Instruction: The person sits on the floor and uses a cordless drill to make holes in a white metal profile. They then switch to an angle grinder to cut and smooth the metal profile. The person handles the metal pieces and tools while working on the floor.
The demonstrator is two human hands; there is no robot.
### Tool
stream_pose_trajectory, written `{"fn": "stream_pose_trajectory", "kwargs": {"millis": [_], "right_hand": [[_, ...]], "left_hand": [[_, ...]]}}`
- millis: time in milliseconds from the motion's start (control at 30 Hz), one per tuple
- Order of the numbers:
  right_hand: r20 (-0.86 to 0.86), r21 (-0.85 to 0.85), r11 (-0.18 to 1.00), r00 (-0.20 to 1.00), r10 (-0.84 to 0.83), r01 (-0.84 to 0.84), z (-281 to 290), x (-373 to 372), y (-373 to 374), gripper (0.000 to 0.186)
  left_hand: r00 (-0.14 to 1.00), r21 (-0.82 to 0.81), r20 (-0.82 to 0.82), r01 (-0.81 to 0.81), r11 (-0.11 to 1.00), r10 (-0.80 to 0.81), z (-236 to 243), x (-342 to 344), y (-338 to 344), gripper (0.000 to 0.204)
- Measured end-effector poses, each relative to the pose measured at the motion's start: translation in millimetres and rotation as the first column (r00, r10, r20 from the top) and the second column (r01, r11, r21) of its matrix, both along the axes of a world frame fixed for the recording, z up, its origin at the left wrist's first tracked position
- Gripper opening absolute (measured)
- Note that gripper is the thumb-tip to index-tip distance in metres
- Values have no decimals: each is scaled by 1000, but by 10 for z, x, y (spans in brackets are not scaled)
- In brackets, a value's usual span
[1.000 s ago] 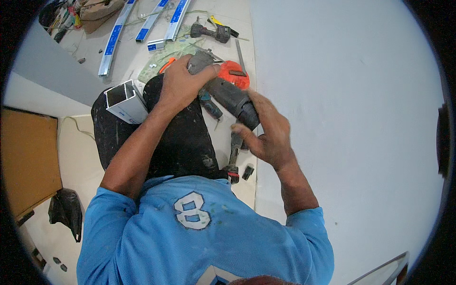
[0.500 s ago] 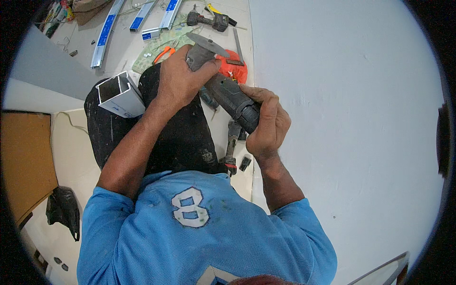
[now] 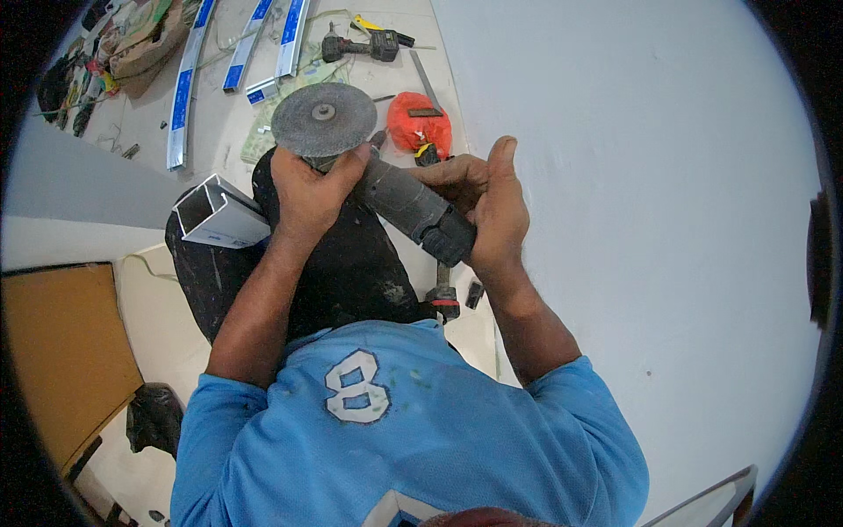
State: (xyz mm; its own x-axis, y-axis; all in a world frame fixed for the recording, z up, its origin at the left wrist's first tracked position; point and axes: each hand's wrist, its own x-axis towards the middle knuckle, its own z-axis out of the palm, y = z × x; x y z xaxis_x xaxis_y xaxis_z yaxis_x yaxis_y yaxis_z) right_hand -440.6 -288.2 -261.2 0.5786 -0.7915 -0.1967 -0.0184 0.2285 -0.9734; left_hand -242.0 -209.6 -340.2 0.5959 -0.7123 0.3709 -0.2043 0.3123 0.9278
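Observation:
A dark grey angle grinder (image 3: pixel 406 200) with a round grey disc (image 3: pixel 329 119) is held over my lap. My left hand (image 3: pixel 306 195) is closed round the grinder's head, just below the disc. Against the rear of its body rests my right hand (image 3: pixel 502 215), fingers reaching behind the casing and thumb raised away from it. The grinder hides part of those fingers. A white hollow metal profile (image 3: pixel 230 227) lies on my left thigh, its open end facing up and left.
Blue-and-silver metal profiles (image 3: pixel 182 105) lie on the floor ahead, near a cordless drill (image 3: pixel 364 46) and an orange-red bag (image 3: pixel 411 123). Another power tool (image 3: pixel 443 301) lies beside my right leg. A white wall (image 3: pixel 632 220) rises close on my right; a brown board (image 3: pixel 70 351) stands left.
The grinder has turned so its disc faces up toward me, and its head has shifted left. My right thumb has lifted off the body. The view has shifted slightly.

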Motion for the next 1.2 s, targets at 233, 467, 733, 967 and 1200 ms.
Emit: {"fn": "stream_pose_trajectory", "kwargs": {"millis": [233,467,733,967,1200], "right_hand": [[-429,-73,918,843,324,-389,328,-199,120,57],[-577,-263,805,755,310,-531,273,-305,162,61],[-525,-584,690,847,82,-429,115,-81,496,69],[-485,-671,649,875,-17,-359,-119,239,595,67],[-136,278,896,909,393,-346,-171,263,457,52]], "left_hand": [[995,-33,-96,-28,999,25,-45,20,-23,38],[988,-82,-147,30,996,-42,-263,54,-9,35],[883,-235,-418,123,964,-214,-276,116,-27,44],[462,-395,-785,140,908,-413,89,-42,-134,49],[239,-508,-817,132,851,-524,-79,161,-209,59]]}}
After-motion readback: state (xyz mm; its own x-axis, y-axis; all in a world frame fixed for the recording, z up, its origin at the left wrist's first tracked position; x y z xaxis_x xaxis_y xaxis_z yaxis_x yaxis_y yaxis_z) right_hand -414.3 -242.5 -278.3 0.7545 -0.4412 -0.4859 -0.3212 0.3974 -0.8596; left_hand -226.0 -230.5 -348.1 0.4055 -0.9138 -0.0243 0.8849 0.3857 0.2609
